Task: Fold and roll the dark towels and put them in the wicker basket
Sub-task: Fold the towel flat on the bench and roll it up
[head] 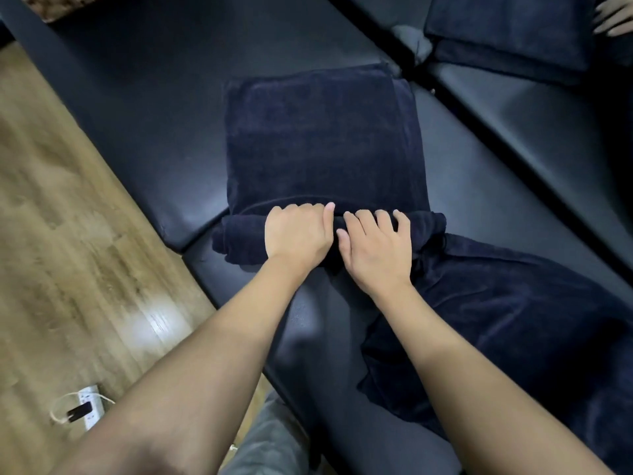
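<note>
A folded dark navy towel point(322, 138) lies flat on the black padded bench point(144, 108). Its near end is rolled into a thick tube that runs left to right. My left hand point(296, 234) sits on top of the roll with fingers curled over its far side. My right hand point(376, 245) is beside it on the roll, fingers bent over the top. The two hands almost touch at the middle of the roll. No wicker basket is in view.
A loose heap of dark towel point(507, 323) lies at the right, near my right forearm. More folded dark towels point(507, 32) sit on a second bench at top right, with another person's hand point(613, 18) there. Wooden floor point(61, 214) and a power strip point(87, 406) lie at the left.
</note>
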`<state>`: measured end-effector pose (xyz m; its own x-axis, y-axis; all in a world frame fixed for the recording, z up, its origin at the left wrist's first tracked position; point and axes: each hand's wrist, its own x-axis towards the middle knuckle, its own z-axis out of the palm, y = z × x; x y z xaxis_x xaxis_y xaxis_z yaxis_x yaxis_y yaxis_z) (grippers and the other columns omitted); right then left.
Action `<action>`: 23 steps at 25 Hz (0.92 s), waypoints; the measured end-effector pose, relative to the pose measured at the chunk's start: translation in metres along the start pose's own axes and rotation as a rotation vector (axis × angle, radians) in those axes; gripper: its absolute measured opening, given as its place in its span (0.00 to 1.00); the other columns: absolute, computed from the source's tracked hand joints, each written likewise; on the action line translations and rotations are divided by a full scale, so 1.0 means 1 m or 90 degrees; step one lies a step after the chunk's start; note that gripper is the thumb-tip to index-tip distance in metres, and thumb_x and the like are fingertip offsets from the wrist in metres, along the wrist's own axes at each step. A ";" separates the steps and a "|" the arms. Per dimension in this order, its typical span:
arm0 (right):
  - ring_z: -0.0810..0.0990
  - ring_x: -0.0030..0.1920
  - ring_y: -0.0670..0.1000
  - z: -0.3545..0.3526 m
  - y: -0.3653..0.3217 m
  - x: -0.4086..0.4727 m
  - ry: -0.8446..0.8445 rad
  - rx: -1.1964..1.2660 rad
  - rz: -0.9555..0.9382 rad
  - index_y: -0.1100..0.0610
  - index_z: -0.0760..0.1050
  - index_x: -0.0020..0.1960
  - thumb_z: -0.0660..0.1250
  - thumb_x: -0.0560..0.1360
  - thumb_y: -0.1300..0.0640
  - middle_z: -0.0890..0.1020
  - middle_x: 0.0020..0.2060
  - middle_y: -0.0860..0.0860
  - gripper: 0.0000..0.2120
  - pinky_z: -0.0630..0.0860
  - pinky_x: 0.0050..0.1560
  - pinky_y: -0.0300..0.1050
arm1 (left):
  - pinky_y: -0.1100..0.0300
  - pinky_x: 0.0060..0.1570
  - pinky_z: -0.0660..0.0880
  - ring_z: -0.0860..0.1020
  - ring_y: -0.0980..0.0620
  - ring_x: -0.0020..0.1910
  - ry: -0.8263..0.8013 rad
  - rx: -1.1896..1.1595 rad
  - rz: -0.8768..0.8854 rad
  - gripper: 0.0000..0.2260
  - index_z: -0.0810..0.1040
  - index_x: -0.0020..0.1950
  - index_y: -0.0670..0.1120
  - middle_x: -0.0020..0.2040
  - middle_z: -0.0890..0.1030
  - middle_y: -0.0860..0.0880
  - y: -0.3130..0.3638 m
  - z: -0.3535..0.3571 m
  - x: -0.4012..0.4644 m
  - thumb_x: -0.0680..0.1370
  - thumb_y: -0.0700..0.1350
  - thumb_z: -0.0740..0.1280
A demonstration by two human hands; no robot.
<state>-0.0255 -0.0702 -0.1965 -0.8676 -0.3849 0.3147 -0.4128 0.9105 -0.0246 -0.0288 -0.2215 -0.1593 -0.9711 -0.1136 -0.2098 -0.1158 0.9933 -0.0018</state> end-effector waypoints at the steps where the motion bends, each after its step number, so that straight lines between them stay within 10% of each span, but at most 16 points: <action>1: 0.77 0.44 0.58 0.002 0.003 0.010 0.003 -0.003 -0.013 0.56 0.81 0.49 0.54 0.85 0.48 0.81 0.42 0.51 0.19 0.71 0.55 0.58 | 0.52 0.40 0.61 0.70 0.47 0.37 0.039 -0.010 -0.005 0.22 0.72 0.41 0.51 0.41 0.80 0.51 0.000 0.003 -0.007 0.83 0.52 0.42; 5: 0.74 0.34 0.58 0.007 0.004 0.048 -0.075 -0.001 -0.032 0.56 0.75 0.35 0.53 0.83 0.50 0.79 0.30 0.52 0.22 0.68 0.44 0.54 | 0.49 0.56 0.69 0.75 0.46 0.49 0.144 -0.058 -0.015 0.19 0.79 0.60 0.49 0.53 0.79 0.51 0.000 0.020 -0.037 0.84 0.53 0.51; 7: 0.74 0.34 0.58 0.006 0.002 0.050 -0.081 0.004 0.004 0.56 0.75 0.36 0.53 0.83 0.50 0.79 0.31 0.53 0.22 0.68 0.44 0.54 | 0.50 0.50 0.69 0.75 0.45 0.46 0.141 -0.044 -0.013 0.19 0.80 0.53 0.48 0.48 0.80 0.50 -0.001 0.018 -0.019 0.84 0.53 0.51; 13: 0.78 0.58 0.62 0.005 -0.007 0.014 -0.015 0.005 0.015 0.57 0.78 0.63 0.55 0.84 0.51 0.81 0.55 0.54 0.17 0.68 0.65 0.62 | 0.52 0.41 0.62 0.77 0.45 0.41 0.003 -0.022 -0.018 0.20 0.72 0.39 0.50 0.41 0.81 0.49 -0.006 -0.003 0.028 0.85 0.52 0.48; 20: 0.71 0.34 0.57 0.011 0.004 0.075 -0.118 -0.001 -0.019 0.56 0.71 0.37 0.54 0.82 0.52 0.79 0.31 0.53 0.18 0.66 0.47 0.55 | 0.48 0.58 0.70 0.76 0.45 0.51 0.204 -0.085 0.003 0.16 0.80 0.59 0.47 0.53 0.80 0.50 0.000 0.018 -0.008 0.84 0.52 0.55; 23: 0.73 0.36 0.58 0.006 0.000 0.079 -0.089 0.011 0.030 0.55 0.73 0.38 0.56 0.82 0.53 0.80 0.35 0.53 0.16 0.67 0.48 0.56 | 0.50 0.44 0.66 0.73 0.44 0.40 0.186 -0.039 -0.012 0.21 0.80 0.45 0.48 0.42 0.80 0.49 -0.005 0.013 0.024 0.84 0.52 0.49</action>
<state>-0.0953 -0.1013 -0.1775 -0.9159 -0.3601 0.1773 -0.3743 0.9258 -0.0532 -0.0493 -0.2288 -0.1766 -0.9864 -0.1431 0.0804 -0.1387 0.9887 0.0576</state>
